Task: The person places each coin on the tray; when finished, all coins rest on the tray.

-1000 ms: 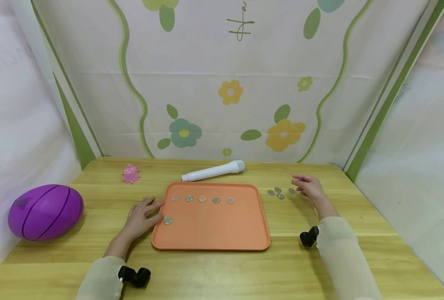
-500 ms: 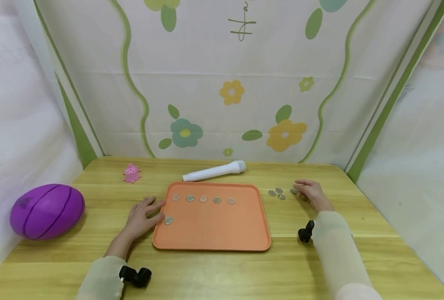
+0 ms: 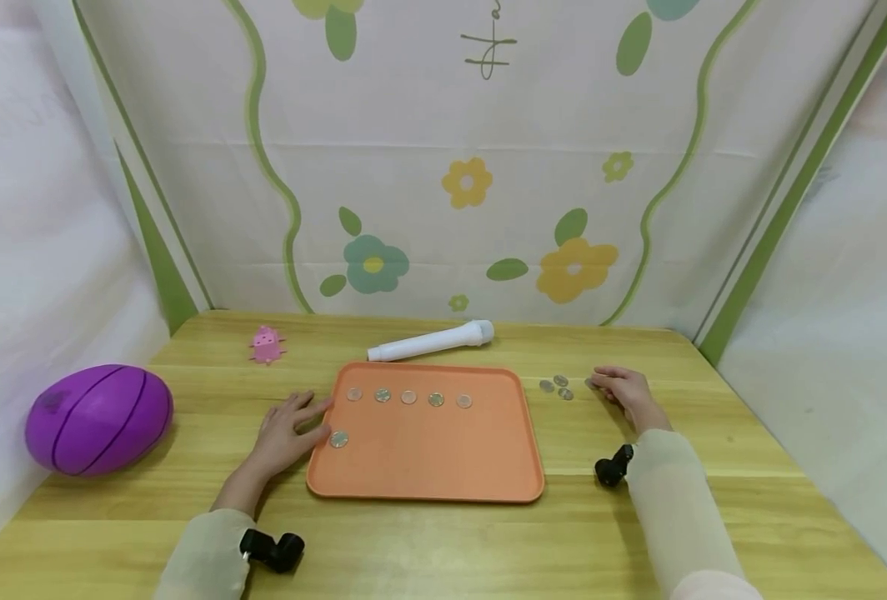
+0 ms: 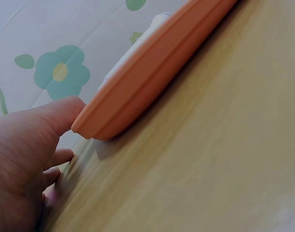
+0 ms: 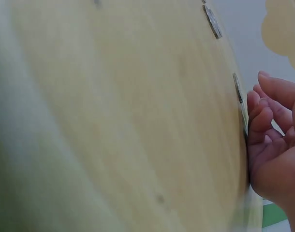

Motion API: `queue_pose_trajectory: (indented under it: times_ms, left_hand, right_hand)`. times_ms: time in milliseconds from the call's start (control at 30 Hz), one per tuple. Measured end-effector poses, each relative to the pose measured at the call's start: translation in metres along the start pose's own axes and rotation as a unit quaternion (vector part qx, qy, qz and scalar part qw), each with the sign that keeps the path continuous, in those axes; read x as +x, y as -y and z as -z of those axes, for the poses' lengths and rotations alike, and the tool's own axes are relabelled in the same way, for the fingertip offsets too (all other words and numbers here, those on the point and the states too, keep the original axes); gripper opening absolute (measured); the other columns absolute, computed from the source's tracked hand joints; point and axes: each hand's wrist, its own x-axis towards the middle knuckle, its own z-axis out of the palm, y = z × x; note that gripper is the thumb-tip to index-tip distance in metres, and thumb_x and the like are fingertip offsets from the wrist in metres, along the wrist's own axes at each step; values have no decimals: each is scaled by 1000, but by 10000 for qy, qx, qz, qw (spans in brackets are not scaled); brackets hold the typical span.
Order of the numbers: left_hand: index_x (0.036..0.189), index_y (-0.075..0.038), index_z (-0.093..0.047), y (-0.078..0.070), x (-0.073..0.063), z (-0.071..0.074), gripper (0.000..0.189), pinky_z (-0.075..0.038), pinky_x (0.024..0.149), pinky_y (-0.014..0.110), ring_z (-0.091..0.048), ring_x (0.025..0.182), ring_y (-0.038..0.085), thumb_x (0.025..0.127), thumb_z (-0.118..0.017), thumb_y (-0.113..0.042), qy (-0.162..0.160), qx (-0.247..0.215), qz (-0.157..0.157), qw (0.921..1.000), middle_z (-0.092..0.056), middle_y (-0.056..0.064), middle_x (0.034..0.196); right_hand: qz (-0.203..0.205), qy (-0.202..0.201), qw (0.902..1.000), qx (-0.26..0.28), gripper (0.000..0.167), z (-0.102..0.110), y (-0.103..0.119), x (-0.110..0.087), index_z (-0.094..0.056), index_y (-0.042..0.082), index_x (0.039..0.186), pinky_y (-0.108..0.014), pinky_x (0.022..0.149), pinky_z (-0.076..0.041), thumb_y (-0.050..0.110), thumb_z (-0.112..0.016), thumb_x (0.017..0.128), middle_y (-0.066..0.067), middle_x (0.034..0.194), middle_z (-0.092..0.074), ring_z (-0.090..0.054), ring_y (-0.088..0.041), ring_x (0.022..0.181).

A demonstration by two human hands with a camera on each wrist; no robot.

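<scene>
On an orange tray (image 3: 428, 462), several coins (image 3: 408, 397) lie in a row along the far side, with a single coin (image 3: 339, 439) below the row's left end. My left hand (image 3: 286, 437) rests at the tray's left edge, fingers spread; its thumb (image 4: 65, 112) touches the rim. My right hand (image 3: 631, 397) is low over the table, right of the tray, fingers bent. A coin (image 3: 590, 383) lies at its fingertips; in the right wrist view this coin (image 5: 238, 88) appears just ahead of the fingers. Several loose coins (image 3: 560, 381) lie between that hand and the tray.
Behind the tray lies a white toy microphone (image 3: 432, 342). A pink toy figure (image 3: 267, 345) sits at the back left, and a purple ball (image 3: 100, 419) at the left side. A flower-printed cloth (image 3: 443, 100) hangs beyond the table's far edge.
My right hand has moved down slightly, its fingers drawing in beside the nearest coin. The left hand stays at the tray's edge, and the coins on the tray keep their places.
</scene>
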Motion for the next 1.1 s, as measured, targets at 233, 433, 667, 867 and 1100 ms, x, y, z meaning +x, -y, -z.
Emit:
queue_pose_trajectory:
  times_ms: [233, 433, 667, 867, 1100]
  left_hand:
    - [123, -6, -50, 1, 0, -1, 47, -3, 93, 58, -15, 121, 43, 82, -58, -28, -10, -14, -25, 10000, -30, 27, 130]
    - [122, -6, -50, 2, 0, -2, 47, -3, 93, 57, -15, 121, 43, 82, -59, -27, -32, -44, -16, 10000, -30, 27, 130]
    - [122, -6, -51, 2, 0, -2, 47, -2, 93, 57, -14, 122, 44, 81, -59, -27, -25, -98, -1, 9999, -30, 27, 130]
    - [122, -6, -51, 1, 0, -2, 47, -2, 93, 57, -15, 121, 44, 81, -59, -28, -49, -84, -25, 9999, -31, 27, 130]
    - [122, -6, -51, 1, 0, -1, 46, -3, 93, 58, -15, 121, 44, 81, -59, -27, -67, -85, -46, 9999, -31, 28, 129]
  right_hand:
    - [143, 48, 9991, -405, 46, 1, 0, -4, -46, -6, 121, -23, 58, -41, 18, -58, 83, -2, 90, -54, -46, -11, 68]
    - [278, 203, 9966, -746, 44, -2, -1, -4, -48, -7, 118, -26, 65, -42, 18, -58, 83, -20, 112, -47, -48, -20, 84]
    - [474, 161, 9933, -1042, 37, -7, 1, -6, -50, -9, 111, -26, 66, -43, 15, -56, 84, -20, 104, -50, -49, -25, 87]
    - [514, 130, 9894, -1354, 30, -8, 1, -3, -52, -9, 104, -28, 64, -42, 13, -56, 84, -14, 94, -51, -48, -23, 81]
    - [699, -62, 9818, -1764, 24, -11, 3, -6, -54, -7, 95, -28, 59, -41, 14, -57, 83, -11, 81, -51, -46, -20, 70]
